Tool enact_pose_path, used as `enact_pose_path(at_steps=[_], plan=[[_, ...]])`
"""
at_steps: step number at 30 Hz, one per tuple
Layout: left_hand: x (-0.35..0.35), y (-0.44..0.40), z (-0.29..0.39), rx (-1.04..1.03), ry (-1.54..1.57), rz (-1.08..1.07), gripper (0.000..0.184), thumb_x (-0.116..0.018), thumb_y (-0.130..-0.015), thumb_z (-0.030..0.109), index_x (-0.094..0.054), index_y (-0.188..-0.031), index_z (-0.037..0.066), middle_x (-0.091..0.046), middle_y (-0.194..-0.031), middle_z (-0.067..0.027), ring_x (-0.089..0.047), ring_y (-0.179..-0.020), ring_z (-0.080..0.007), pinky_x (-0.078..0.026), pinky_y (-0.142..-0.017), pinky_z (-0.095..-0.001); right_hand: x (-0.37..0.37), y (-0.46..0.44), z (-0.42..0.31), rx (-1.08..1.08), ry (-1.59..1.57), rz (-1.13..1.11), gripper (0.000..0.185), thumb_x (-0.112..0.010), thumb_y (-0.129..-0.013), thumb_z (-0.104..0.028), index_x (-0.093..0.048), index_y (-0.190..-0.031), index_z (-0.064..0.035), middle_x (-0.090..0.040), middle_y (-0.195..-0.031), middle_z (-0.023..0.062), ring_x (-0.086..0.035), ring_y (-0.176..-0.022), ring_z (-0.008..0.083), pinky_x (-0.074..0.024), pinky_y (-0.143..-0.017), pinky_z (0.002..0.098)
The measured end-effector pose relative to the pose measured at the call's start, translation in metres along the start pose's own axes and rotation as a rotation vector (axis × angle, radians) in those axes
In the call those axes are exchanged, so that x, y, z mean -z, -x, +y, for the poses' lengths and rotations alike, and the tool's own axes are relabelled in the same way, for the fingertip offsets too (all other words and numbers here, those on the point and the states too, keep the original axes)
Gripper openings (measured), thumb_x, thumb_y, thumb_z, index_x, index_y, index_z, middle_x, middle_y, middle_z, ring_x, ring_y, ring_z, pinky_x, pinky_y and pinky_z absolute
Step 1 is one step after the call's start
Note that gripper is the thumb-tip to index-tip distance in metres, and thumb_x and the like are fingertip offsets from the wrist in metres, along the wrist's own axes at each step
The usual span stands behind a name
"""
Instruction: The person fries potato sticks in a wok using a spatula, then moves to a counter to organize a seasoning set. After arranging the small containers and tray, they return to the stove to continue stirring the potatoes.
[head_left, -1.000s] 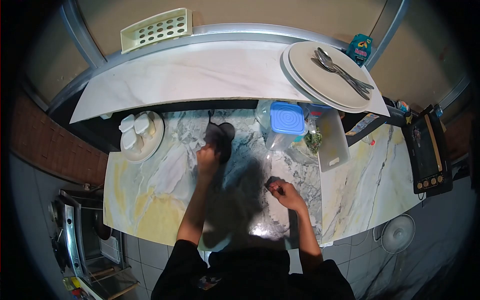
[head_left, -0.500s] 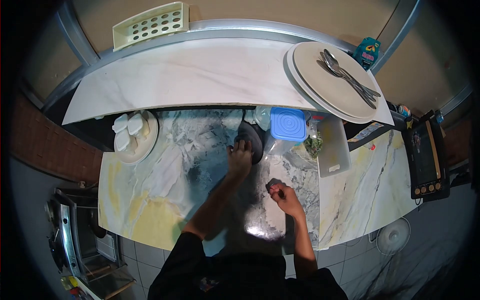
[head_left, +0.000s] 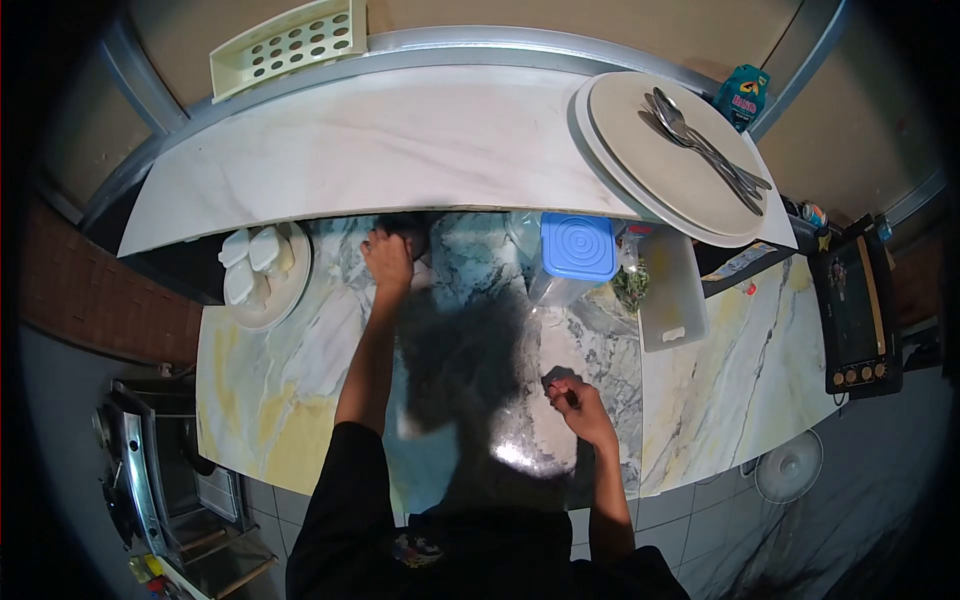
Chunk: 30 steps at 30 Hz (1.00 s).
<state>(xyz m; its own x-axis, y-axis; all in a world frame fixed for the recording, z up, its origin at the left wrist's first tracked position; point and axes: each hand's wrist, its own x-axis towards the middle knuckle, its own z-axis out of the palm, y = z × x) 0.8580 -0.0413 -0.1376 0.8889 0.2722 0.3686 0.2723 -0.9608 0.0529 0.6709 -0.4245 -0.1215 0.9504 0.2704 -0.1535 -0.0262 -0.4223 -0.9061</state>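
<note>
While the left hand is resting at the far side of the counter, just short of the raised shelf, its fingers are curving part-way and standing slightly apart against a dark, cloth-like item; this item is lying at the fingertips, its outline merging with shadow, and the view is not showing whether the fingers are gripping it. Nearer and to the right, the right hand is showing loosely curled fingers, and the dark patch at their tips is concealing whether they are holding anything. To the left of the left hand, a plate is bearing white lidded containers. Beyond the right hand, a clear container with a blue lid is standing on the counter, with some greens and a translucent tray lying to its right. At the right end of the shelf, stacked plates are carrying metal cutlery, and a teal pouch is standing just beyond them.
</note>
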Motion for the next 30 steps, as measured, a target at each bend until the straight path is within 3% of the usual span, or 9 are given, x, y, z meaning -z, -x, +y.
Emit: enact_pose_path(at_steps=[5, 12, 13, 14, 15, 16, 18, 19, 30], plan=[[0.0, -0.019, -0.01, 0.231, -0.026, 0.011, 0.02, -0.065, -0.08, 0.024, -0.072, -0.081, 0.006, -0.062, -0.111, -0.0157, -0.052, -0.108, -0.0321, -0.037, -0.091, -0.0483, 0.007, 0.002, 0.004, -0.013, -0.026, 0.027, 0.009, -0.059, -0.092, -0.002, -0.06, -0.098, 0.0047, -0.063, -0.083, 0.003, -0.058, -0.077, 0.0088, -0.0487, -0.07, 0.0237], [-0.01, -0.006, 0.012, -0.012, 0.111, -0.193, 0.016, -0.055, -0.08, 0.013, -0.069, -0.084, 0.006, -0.065, -0.088, -0.016, -0.055, -0.102, -0.0347, -0.037, -0.089, -0.0514, 0.005, 0.012, -0.001, -0.09, -0.163, 0.071, 0.012, -0.06, -0.092, -0.007, -0.061, -0.096, 0.0041, -0.063, -0.08, 0.0064, -0.061, -0.075, 0.0132, -0.049, -0.071, 0.0278], [-0.025, 0.008, 0.017, -0.155, 0.217, 0.133, 0.017, -0.054, -0.079, 0.011, -0.068, -0.088, 0.007, -0.064, -0.088, -0.0178, -0.056, -0.099, -0.0368, -0.037, -0.089, -0.053, 0.003, 0.012, 0.001, -0.103, -0.219, 0.083, 0.014, -0.062, -0.089, -0.009, -0.063, -0.095, 0.0038, -0.065, -0.077, 0.0107, -0.064, -0.073, 0.0181, -0.0493, -0.073, 0.032], [-0.043, 0.003, 0.026, -0.158, 0.127, -0.051, 0.017, -0.053, -0.079, 0.01, -0.067, -0.088, 0.007, -0.065, -0.09, -0.0179, -0.057, -0.097, -0.0369, -0.036, -0.089, -0.0551, -0.001, 0.011, 0.001, -0.116, -0.248, 0.077, 0.018, -0.062, -0.089, -0.008, -0.06, -0.103, 0.0019, -0.064, -0.08, 0.011, -0.064, -0.074, 0.0212, -0.0496, -0.073, 0.0337], [-0.129, 0.016, 0.025, -0.279, -0.06, 0.46, 0.015, -0.055, -0.076, 0.01, -0.069, -0.08, 0.008, -0.067, -0.09, -0.0166, -0.061, -0.092, -0.0346, -0.041, -0.084, -0.0545, -0.003, 0.009, -0.003, -0.112, -0.245, 0.061, 0.018, -0.062, -0.089, -0.008, -0.06, -0.103, 0.0019, -0.064, -0.08, 0.011, -0.064, -0.074, 0.0212, -0.0496, -0.073, 0.0337], [-0.018, 0.012, 0.062, -0.319, 0.286, -0.128, 0.012, -0.057, -0.074, 0.009, -0.069, -0.075, 0.008, -0.068, -0.088, -0.0159, -0.064, -0.089, -0.0333, -0.046, -0.075, -0.055, -0.005, 0.007, -0.009, -0.082, -0.12, 0.096, 0.022, -0.062, -0.089, -0.008, -0.058, -0.108, 0.001, -0.064, -0.082, 0.0121, -0.064, -0.076, 0.0234, -0.0497, -0.073, 0.0348], [-0.023, 0.019, 0.096, -0.317, 0.383, -0.221, 0.013, -0.058, -0.075, 0.01, -0.07, -0.079, 0.007, -0.067, -0.094, -0.0171, -0.064, -0.094, -0.0307, -0.043, -0.084, -0.0568, -0.004, -0.002, -0.025, -0.034, 0.018, 0.119, 0.026, -0.061, -0.089, -0.008, -0.055, -0.113, 0.0002, -0.064, -0.085, 0.0132, -0.064, -0.078, 0.0257, -0.0498, -0.073, 0.0358], [-0.035, 0.04, 0.123, -0.296, 0.368, 0.172, 0.016, -0.06, -0.077, 0.015, -0.07, -0.088, 0.007, -0.063, -0.107, -0.0154, -0.058, -0.105, -0.0276, -0.041, -0.091, -0.0524, -0.007, -0.009, -0.037, -0.019, 0.069, 0.113, 0.029, -0.06, -0.089, -0.007, -0.054, -0.116, -0.0002, -0.063, -0.087, 0.0141, -0.064, -0.079, 0.0276, -0.0497, -0.073, 0.0364], [0.055, 0.085, -0.001, 0.035, 0.256, -0.165, 0.017, -0.066, -0.081, 0.027, -0.072, -0.089, 0.014, -0.063, -0.106, -0.0091, -0.058, -0.103, -0.0278, -0.032, -0.101, -0.0523, -0.026, -0.024, -0.062, 0.061, 0.154, 0.003, 0.032, -0.059, -0.089, -0.007, -0.053, -0.12, -0.0004, -0.062, -0.086, 0.0173, -0.064, -0.078, 0.0324, -0.05, -0.072, 0.037]])
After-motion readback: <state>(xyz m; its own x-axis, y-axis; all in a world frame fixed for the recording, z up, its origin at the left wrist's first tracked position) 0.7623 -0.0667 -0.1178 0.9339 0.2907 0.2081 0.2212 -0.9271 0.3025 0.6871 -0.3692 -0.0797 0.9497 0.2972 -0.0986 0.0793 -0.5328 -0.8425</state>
